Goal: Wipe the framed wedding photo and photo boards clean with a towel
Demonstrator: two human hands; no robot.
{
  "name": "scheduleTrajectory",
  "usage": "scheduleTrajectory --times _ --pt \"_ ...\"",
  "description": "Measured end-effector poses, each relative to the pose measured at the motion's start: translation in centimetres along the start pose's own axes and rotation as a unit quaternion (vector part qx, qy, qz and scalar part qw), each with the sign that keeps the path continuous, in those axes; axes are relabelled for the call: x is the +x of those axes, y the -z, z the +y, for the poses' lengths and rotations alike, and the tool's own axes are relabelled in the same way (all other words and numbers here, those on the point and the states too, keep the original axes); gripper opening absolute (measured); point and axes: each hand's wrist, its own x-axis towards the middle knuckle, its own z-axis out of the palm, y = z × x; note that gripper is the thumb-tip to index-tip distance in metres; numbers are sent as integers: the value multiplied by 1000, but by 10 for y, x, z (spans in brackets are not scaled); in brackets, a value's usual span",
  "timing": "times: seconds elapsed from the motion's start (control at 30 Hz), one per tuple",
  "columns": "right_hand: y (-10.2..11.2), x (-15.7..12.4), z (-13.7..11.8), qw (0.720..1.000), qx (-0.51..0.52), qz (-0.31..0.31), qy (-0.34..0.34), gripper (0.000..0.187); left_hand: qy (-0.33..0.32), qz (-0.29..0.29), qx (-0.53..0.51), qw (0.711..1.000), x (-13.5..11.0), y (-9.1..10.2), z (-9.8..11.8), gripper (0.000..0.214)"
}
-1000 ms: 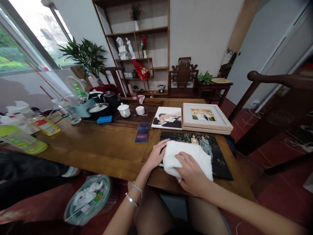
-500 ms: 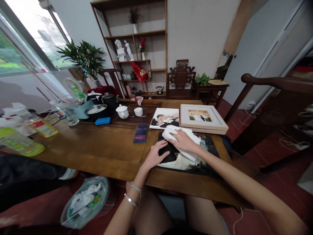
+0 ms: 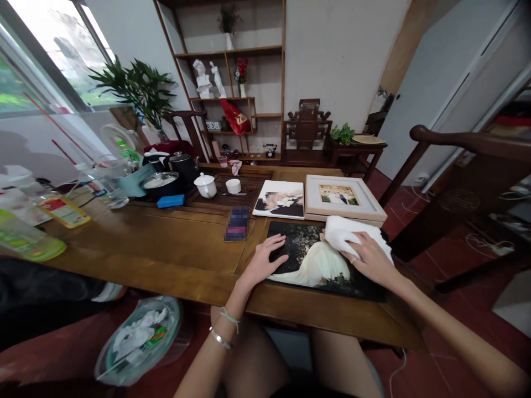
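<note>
A dark photo panel [image 3: 298,246] showing a white dress lies flat at the table's near edge. My left hand [image 3: 265,257] rests on its left end, fingers spread, with nothing in it. My right hand [image 3: 367,257] is closed on a bunched white cloth [image 3: 340,229] pressed against the panel's right part, covering its upper right corner. Just behind the panel lie a smaller photo print [image 3: 279,207] and a pale-framed wedding picture [image 3: 369,202]. To the left of the panel is a phone [image 3: 237,224].
On the wooden table [image 3: 186,240] stand a white lidded cup [image 3: 205,186], a small white cup [image 3: 233,186], a blue block [image 3: 171,201] and bottles at left. A lined trash bin [image 3: 166,354] is below. A wooden chair [image 3: 440,204] stands close on the right.
My right hand has slid the cloth rightward across the panel, uncovering the white dress in its middle. My left hand stays on the left end.
</note>
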Motion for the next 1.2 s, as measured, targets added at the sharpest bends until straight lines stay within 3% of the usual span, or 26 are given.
scheduleTrajectory --times 0.07,0.17,0.3,0.4,0.5,0.67,0.73,0.8,0.87,1.0,1.07,1.13,1.2 --pt "0 -2 -5 1000 -14 5 -12 28 1 1 -5 1000 0 0 0 40" --pt "0 4 -39 1000 3 -5 -16 27 7 -1 -10 1000 1 0 1 40" --pt "1 2 -103 995 68 -39 54 31 0 -8 -7 1000 1 2 2 39" --pt "4 -10 -127 989 92 -64 95 30 -13 -15 -3 1000 1 2 3 37" --pt "7 -16 -111 990 96 -60 83 32 -7 -13 2 1000 1 2 2 37" --pt "9 -4 -42 999 8 -31 -13 30 7 -12 14 1000 -1 0 1 39" --pt "7 1 -28 998 -25 -25 -45 29 10 -12 21 1000 -1 1 1 38" --pt "5 2 -32 997 -43 -22 -62 29 13 -14 26 999 -2 1 2 37" --pt "3 -3 -52 998 -35 -25 -48 30 15 -17 29 999 -2 1 2 37" --pt "5 -21 -108 996 43 -64 49 29 8 -19 35 999 -3 0 1 37" --pt "9 -27 -125 989 81 -87 89 28 0 -18 35 999 -3 0 0 36" --pt "11 -26 -125 986 103 -92 92 31 -5 -16 34 999 -3 0 0 36" --pt "12 -19 -108 990 99 -77 62 34 -1 -13 34 999 -3 0 1 36"
